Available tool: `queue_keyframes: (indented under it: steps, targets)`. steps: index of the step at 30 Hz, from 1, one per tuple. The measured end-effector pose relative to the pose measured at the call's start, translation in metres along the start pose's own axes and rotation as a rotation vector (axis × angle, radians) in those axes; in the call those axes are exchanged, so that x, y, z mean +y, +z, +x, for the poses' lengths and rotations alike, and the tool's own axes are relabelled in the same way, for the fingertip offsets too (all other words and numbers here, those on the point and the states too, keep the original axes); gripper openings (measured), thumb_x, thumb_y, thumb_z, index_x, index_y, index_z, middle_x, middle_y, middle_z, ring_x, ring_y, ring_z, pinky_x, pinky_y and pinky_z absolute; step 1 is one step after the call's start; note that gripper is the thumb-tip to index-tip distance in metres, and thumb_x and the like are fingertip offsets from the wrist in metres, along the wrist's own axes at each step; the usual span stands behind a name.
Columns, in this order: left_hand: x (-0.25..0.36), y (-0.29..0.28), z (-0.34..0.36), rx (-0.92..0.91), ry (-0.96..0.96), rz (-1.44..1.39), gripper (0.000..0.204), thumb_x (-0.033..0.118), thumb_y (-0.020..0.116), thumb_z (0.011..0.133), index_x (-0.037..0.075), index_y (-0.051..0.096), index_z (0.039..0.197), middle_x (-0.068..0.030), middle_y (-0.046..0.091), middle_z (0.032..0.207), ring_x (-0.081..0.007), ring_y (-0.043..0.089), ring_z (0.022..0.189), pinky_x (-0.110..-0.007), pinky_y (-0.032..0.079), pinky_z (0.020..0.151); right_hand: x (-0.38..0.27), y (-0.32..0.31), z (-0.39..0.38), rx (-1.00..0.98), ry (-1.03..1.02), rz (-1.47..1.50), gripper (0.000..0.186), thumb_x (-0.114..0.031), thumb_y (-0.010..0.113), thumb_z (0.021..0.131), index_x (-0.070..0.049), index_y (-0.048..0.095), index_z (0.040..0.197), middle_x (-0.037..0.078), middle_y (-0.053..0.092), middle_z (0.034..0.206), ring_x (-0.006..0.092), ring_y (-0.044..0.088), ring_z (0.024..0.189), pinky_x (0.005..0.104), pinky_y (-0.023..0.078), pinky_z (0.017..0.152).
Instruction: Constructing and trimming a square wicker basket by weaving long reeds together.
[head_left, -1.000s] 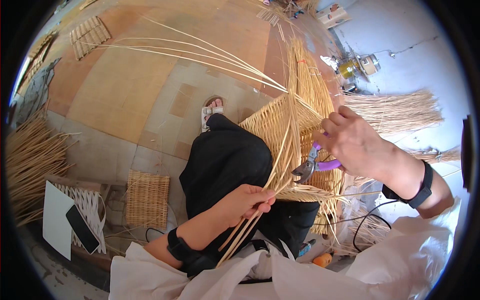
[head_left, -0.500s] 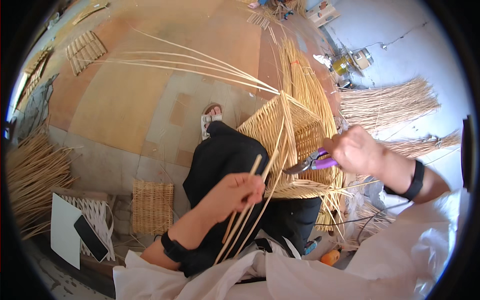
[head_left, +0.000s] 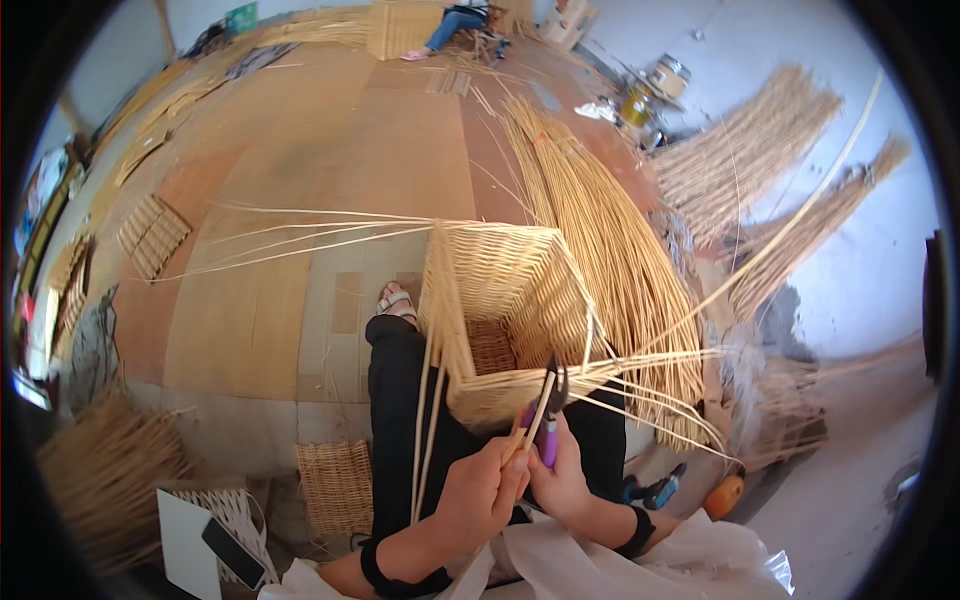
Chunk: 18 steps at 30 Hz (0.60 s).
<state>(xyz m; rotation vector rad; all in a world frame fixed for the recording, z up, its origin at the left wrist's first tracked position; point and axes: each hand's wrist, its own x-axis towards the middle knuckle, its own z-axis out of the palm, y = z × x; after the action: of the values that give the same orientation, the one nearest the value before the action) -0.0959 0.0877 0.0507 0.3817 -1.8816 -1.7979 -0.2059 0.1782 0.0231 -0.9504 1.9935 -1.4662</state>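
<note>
A square woven wicker basket (head_left: 490, 403) sits at my knees with its opening up, and long loose rods stick out from its corners. In front of its near rim my left hand (head_left: 487, 487) is closed on a pale wicker rod (head_left: 539, 412), which points up and away. Right beside it, my right hand (head_left: 560, 482) grips purple-handled pruning shears (head_left: 550, 440). Their dark blades stand upright against the basket's near edge, close to the rod's upper end. Whether the blades touch the rod I cannot tell.
A big bundle of rods (head_left: 610, 270) lies right of the basket; more bundles (head_left: 750, 150) lean by the wall. A woven panel (head_left: 334, 488) and a phone (head_left: 233, 552) are at lower left. At the far end is a seated person's leg (head_left: 450, 28).
The view has tilted up and the basket appears turned. My right hand with the shears has come from the basket's right side to just beside my left hand, which still holds a rod.
</note>
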Motion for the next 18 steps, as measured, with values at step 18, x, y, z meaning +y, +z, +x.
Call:
queue_keyframes:
  steps: [18]
  targets:
    - [0.008, 0.0, 0.03, -0.128, -0.391, 0.153, 0.017, 0.015, 0.042, 0.096, 0.0, 0.052, 0.098, -0.0052, 0.054, 0.068, -0.0086, 0.052, 0.063, -0.023, 0.043, 0.058, 0.176, -0.187, -0.112, 0.113, 0.404, -0.486, 0.041, -0.026, 0.077, 0.068, -0.003, 0.053, 0.093, 0.012, 0.058, 0.072, 0.025, 0.06, 0.067, 0.0364, 0.048, 0.062]
